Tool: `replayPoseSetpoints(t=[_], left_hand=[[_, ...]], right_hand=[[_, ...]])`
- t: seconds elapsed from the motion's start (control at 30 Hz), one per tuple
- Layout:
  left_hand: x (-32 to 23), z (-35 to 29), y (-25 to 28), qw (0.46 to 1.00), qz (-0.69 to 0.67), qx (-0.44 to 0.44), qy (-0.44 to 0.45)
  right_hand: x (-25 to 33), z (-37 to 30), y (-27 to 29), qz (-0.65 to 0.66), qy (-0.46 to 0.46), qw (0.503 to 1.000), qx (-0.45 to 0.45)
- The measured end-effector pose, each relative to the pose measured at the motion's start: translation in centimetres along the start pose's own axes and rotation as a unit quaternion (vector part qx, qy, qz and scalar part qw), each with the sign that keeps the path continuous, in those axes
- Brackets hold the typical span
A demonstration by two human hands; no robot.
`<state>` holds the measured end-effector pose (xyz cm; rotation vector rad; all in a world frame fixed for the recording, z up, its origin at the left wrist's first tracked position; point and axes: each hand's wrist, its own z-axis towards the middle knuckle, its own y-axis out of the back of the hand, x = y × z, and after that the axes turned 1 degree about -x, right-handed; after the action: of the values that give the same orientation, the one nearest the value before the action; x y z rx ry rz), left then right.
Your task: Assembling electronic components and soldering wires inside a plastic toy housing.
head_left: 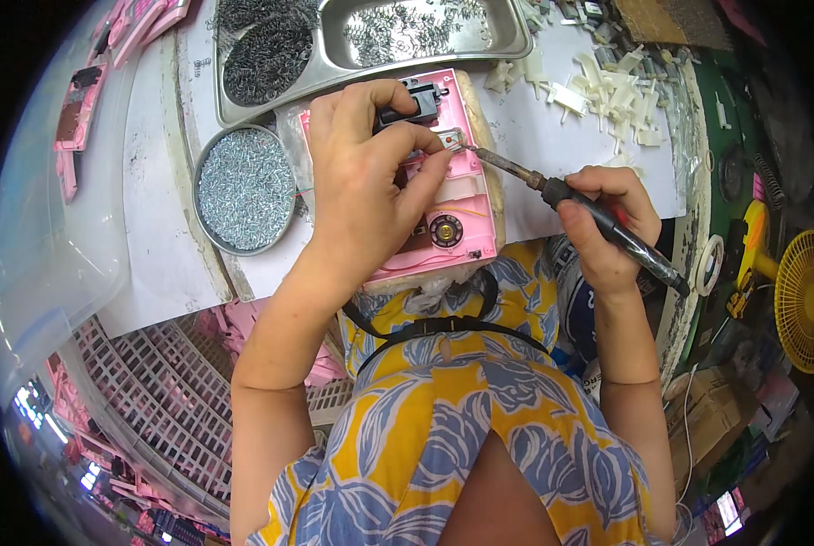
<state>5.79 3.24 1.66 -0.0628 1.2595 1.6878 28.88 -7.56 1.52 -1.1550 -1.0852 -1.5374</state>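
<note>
In front of me lies a pink plastic toy housing (pixel 478 187) with its inside facing up, resting on a pale padded block. It holds a round speaker (pixel 445 231), a black box-shaped part (pixel 425 102) and thin wires. My left hand (pixel 366 159) reaches over the housing, thumb and index finger closed together by a small silver part (pixel 451 139); whatever they pinch is hidden. A black-handled soldering iron (pixel 598 214) is gripped in my right hand (pixel 612 223), its tip touching or very near that silver part.
Left of the housing stands a round tin (pixel 246 189) full of small screws. Behind it, a metal tray (pixel 334 77) holds dark and silver springs. White plastic pieces (pixel 607 96) are heaped at the back right. A slatted plastic basket (pixel 152 391) sits lower left; a yellow fan (pixel 798 300) stands right.
</note>
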Motion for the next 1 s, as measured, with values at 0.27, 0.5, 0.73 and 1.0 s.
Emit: replayPoseSetpoints(t=[0.27,0.5,0.73,1.0], left_hand=[[-0.1,-0.1,0.0,1.0,0.014,0.004,0.005],[0.0,-0.2,-0.3,1.0,0.019,-0.012,0.0],[-0.2,-0.1,-0.3,0.999,0.037,-0.007,-0.002],[-0.6,0.1,-0.3,0.999,0.053,0.007,0.004]], right_hand=[[-0.8,0.9,0.5,-0.145,0.205,0.966,0.066],[-1.0,0.8,0.8,-0.14,0.289,0.946,0.041],[-1.1,1.2,1.3,-0.116,0.25,0.961,0.023],[-0.6,2.1,0.7,-0.135,0.245,0.959,0.045]])
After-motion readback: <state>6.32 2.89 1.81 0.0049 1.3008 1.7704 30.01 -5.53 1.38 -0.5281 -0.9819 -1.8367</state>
